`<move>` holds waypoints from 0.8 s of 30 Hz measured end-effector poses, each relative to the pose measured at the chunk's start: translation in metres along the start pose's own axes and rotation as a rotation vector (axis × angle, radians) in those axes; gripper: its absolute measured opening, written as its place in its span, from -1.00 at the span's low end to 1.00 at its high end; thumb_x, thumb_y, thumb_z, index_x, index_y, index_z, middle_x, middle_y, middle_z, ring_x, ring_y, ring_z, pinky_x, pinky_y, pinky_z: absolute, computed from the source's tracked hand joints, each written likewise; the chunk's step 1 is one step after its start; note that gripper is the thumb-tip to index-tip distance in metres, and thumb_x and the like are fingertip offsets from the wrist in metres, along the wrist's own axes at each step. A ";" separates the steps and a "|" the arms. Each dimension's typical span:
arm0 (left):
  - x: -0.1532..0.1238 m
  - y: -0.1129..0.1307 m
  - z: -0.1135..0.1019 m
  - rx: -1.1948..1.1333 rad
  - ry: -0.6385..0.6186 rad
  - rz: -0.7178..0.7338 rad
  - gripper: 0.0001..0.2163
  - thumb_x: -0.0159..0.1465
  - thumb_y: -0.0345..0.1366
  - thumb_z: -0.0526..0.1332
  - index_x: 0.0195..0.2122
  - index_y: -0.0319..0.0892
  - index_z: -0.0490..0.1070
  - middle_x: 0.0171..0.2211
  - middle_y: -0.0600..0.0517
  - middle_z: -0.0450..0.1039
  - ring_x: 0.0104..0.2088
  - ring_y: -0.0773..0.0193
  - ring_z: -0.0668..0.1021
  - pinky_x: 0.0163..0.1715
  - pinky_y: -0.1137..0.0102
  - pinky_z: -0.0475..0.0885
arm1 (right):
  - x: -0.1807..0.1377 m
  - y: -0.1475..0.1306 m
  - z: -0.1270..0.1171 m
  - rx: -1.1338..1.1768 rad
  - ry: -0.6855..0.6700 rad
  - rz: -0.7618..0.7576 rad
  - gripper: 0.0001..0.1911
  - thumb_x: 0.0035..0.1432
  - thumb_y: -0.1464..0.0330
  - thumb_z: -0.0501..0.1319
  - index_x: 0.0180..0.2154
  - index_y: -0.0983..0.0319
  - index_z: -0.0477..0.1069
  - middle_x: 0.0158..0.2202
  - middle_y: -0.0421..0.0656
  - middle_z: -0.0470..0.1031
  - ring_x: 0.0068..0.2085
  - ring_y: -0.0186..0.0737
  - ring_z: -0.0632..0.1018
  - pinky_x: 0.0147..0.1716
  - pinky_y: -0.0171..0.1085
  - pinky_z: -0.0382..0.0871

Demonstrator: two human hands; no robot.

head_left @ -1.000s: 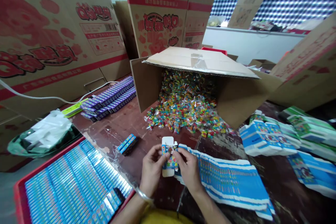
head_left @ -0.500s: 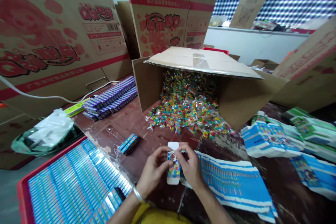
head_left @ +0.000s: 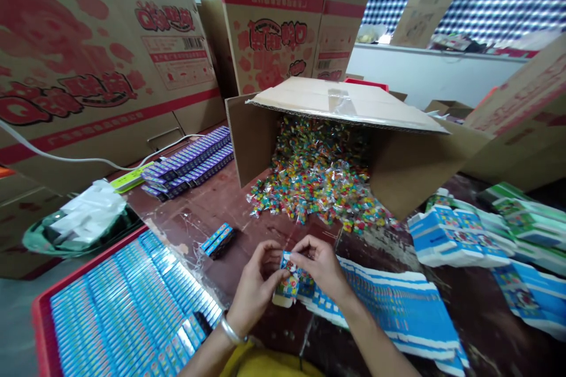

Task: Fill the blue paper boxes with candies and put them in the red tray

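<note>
Both my hands hold one small blue carton (head_left: 286,285) with a colourful picture, over the dark red table. My left hand (head_left: 254,288) grips its left side with curled fingers. My right hand (head_left: 322,268) pinches its top end, where the flap is folded down. Under my right wrist a long overlapping row of flat blue cartons (head_left: 398,309) stretches to the right. A brown box on its side (head_left: 345,103) spills a heap of small wrapped candies (head_left: 316,185) just beyond my hands.
A red tray (head_left: 39,324) packed with blue cartons sits at the lower left. One filled carton (head_left: 216,240) lies by itself on the table. Purple cartons (head_left: 190,162) lie further back, stacks of flat cartons (head_left: 460,235) at the right. Large printed boxes (head_left: 88,59) stand behind.
The carton's white top flap, standing up a second ago, is now folded down under my right fingers. The carton has tilted and moved slightly lower.
</note>
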State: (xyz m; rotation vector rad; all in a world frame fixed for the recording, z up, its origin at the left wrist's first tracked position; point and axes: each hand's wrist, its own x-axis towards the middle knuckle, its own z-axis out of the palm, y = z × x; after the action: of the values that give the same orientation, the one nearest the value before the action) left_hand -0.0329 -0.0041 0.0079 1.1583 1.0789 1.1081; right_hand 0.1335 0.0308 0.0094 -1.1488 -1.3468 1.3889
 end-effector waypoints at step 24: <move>0.008 -0.018 -0.025 -0.107 0.153 -0.188 -0.69 0.06 -0.22 0.36 -0.38 -0.15 0.20 -0.53 0.19 0.29 -0.57 0.43 0.39 -0.67 0.60 0.28 | 0.063 0.025 -0.031 -0.951 0.312 -0.054 -0.78 0.13 0.24 0.21 -0.21 0.19 0.31 -0.28 -0.11 0.52 -0.27 -0.17 0.54 -0.31 -0.29 0.32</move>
State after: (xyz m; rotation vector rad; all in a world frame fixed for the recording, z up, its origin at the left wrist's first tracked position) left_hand -0.0547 0.0062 -0.0123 0.8802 1.2058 1.1050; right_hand 0.1512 0.0978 -0.0180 -1.8106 -1.8254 0.4391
